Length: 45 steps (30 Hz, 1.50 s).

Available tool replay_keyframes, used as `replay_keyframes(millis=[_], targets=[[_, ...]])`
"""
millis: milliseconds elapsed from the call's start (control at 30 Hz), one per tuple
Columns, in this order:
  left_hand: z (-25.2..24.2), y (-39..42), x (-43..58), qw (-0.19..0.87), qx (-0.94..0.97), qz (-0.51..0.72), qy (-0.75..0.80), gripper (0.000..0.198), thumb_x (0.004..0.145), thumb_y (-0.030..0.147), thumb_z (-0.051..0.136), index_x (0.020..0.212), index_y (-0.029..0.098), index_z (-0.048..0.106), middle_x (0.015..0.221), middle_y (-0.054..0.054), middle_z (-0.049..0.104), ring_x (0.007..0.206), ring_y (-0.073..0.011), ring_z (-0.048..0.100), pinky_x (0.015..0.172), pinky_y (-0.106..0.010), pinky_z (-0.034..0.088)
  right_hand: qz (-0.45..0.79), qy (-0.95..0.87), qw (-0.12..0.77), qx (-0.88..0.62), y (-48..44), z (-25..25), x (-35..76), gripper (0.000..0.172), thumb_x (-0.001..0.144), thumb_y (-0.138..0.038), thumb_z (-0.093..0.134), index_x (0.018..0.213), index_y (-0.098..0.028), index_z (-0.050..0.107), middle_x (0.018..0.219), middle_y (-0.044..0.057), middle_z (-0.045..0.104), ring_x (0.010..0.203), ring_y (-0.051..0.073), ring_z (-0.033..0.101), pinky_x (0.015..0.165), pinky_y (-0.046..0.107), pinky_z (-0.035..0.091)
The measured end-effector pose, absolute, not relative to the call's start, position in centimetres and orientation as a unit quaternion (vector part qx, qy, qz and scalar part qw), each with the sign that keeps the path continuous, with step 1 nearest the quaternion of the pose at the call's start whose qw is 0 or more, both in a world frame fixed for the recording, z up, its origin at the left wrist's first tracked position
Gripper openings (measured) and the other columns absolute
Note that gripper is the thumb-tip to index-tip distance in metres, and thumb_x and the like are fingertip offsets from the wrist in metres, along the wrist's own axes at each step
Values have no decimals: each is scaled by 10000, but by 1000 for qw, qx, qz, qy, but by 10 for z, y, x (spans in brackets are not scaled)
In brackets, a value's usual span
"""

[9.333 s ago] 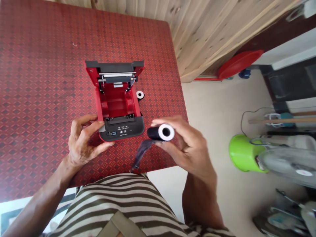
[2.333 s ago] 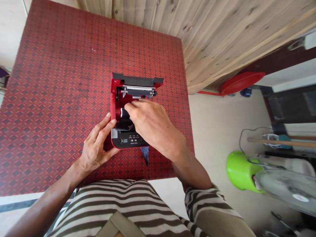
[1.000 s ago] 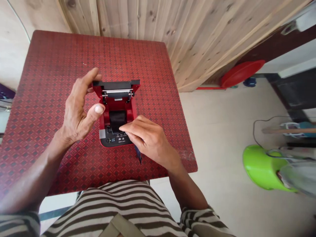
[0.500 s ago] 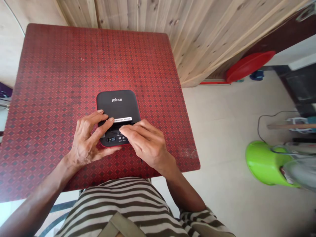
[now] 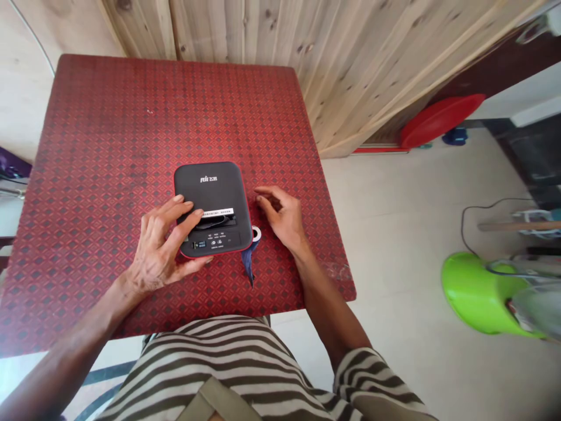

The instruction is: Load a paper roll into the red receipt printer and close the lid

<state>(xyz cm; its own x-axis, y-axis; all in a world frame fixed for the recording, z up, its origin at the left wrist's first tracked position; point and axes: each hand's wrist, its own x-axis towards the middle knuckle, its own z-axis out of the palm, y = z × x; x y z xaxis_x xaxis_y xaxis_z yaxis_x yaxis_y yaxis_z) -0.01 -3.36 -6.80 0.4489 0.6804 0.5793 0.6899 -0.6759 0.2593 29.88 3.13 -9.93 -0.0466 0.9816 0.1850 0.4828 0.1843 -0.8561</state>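
Observation:
A flat black device (image 5: 209,199) with rounded corners, a red edge and white lettering lies on the red table. Below its white label strip (image 5: 218,213) is a slot (image 5: 217,223) with a thin dark piece across it; small buttons and markings sit lower down. My left hand (image 5: 160,245) grips the device's lower left, fingers on top and thumb along the near edge. Right of the device, my right hand (image 5: 280,215) rests with fingers loosely curled, index and thumb tips slightly apart, nothing visible between them. A small roll with a white core and dark blue tail (image 5: 253,248) touches the device's right side.
The red patterned table (image 5: 131,117) backs onto a wooden plank wall (image 5: 245,29). On the tiled floor to the right stand a bright green stool or tub (image 5: 473,292), a red basin (image 5: 440,120) and a cable (image 5: 464,219).
My right hand has left the slot and moved to the right of the device. The slot and the roll with the blue tail now show. My left hand keeps its place on the device.

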Motion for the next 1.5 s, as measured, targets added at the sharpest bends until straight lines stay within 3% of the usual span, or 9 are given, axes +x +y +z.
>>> replay_keyframes(millis=[133, 233, 333, 567, 667, 1033, 1167, 1300, 1500], targets=[[-75, -45, -2, 22, -809, -393, -437, 955, 812, 563, 915, 1598, 290, 446, 1480, -151, 577, 1362, -374, 637, 1107, -596, 617, 320, -651, 405, -557, 37, -123, 297, 215, 998, -304, 620, 1077, -203, 792, 976, 50, 828, 746, 155, 705, 760, 319, 572], [-77, -50, -5, 47, -813, -375, -442, 795, 855, 554, 886, 1508, 322, 497, 1393, -106, 644, 1227, -320, 715, 953, -531, 694, 302, -659, 406, -556, 37, -123, 295, 198, 1000, -291, 618, 1045, -210, 793, 987, 43, 821, 742, 149, 681, 773, 317, 559], [-79, -50, -6, 67, -811, -366, -451, 667, 886, 587, 848, 1419, 335, 536, 1368, -74, 660, 1157, -287, 748, 899, -486, 704, 298, -662, 407, -554, 37, -120, 294, 192, 1001, -278, 616, 1029, -203, 791, 967, 43, 815, 735, 148, 668, 770, 316, 550], [-77, -45, -5, 103, -813, -375, -433, 630, 873, 603, 852, 1360, 295, 598, 1270, -100, 695, 1082, -275, 749, 840, -452, 698, 293, -671, 402, -549, 40, -121, 296, 193, 1004, -277, 614, 1019, -205, 792, 975, 44, 810, 720, 143, 660, 728, 298, 538], [-76, -44, -6, 109, -819, -385, -412, 654, 856, 582, 874, 1363, 254, 624, 1216, -116, 701, 1071, -277, 738, 840, -432, 679, 291, -671, 391, -559, 40, -122, 296, 200, 1007, -300, 612, 1020, -221, 795, 967, 37, 805, 715, 149, 655, 718, 302, 541], [-76, -50, -8, 35, -802, -387, -454, 692, 776, 512, 957, 1362, 328, 639, 1317, -100, 675, 1116, -294, 723, 880, -468, 657, 289, -667, 403, -556, 40, -121, 297, 181, 991, -281, 635, 1008, -217, 803, 979, 43, 818, 730, 162, 671, 761, 329, 558], [-75, -50, -8, -8, -789, -386, -477, 575, 838, 518, 913, 1318, 351, 642, 1375, -65, 640, 1185, -286, 710, 933, -536, 670, 290, -667, 400, -558, 39, -119, 296, 178, 994, -279, 635, 1010, -222, 802, 978, 41, 818, 720, 161, 665, 745, 329, 558], [-75, -48, -8, -18, -786, -376, -490, 452, 896, 587, 840, 1232, 357, 644, 1355, -36, 634, 1192, -263, 711, 939, -527, 675, 304, -650, 405, -566, 39, -121, 296, 180, 983, -301, 641, 996, -221, 802, 917, 28, 807, 688, 155, 648, 720, 319, 547], [-80, -45, -6, -27, -791, -398, -463, 558, 836, 589, 889, 1240, 309, 624, 1316, -96, 636, 1210, -296, 689, 963, -517, 644, 308, -640, 411, -571, 37, -115, 295, 166, 978, -303, 660, 978, -226, 807, 855, 18, 794, 678, 161, 652, 656, 309, 515]])
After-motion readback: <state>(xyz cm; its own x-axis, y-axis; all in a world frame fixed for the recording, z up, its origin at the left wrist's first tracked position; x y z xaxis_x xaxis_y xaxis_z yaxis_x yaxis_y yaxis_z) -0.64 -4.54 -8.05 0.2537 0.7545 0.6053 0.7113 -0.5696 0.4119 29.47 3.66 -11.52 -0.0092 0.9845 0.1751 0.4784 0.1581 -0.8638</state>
